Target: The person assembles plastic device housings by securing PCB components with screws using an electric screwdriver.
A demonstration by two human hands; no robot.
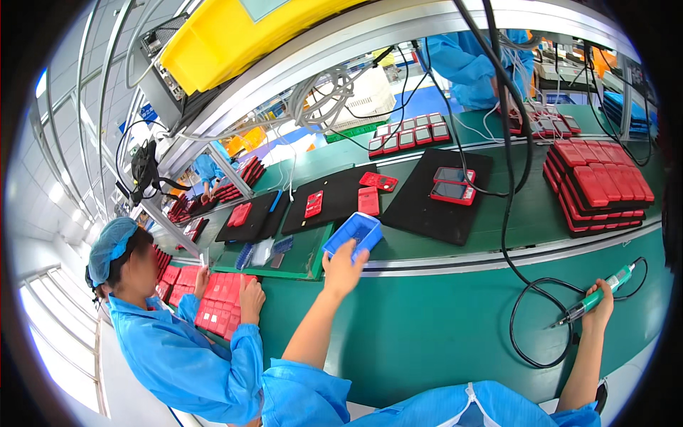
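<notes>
My left hand (343,270) grips the near edge of a small blue plastic bin (358,229), which is tilted so its inside shows. What lies in the bin is too small to make out. Off to the right, my right hand (600,307) is wrapped round a green electric screwdriver (592,300), its thin tip pointing left and slightly down. A black cable (514,324) loops beside the screwdriver over the green bench. Just beyond the bin are a red handheld device casing (368,201) and another red casing (378,181) on a black mat (334,186).
Two red devices with screens (453,186) rest on another black mat (427,220). Stacked trays of red casings (597,174) stand at right. A co-worker in blue (192,341) handles parts at left, near rows of red casings (220,302). Overhead hang cables and a yellow bin (228,43).
</notes>
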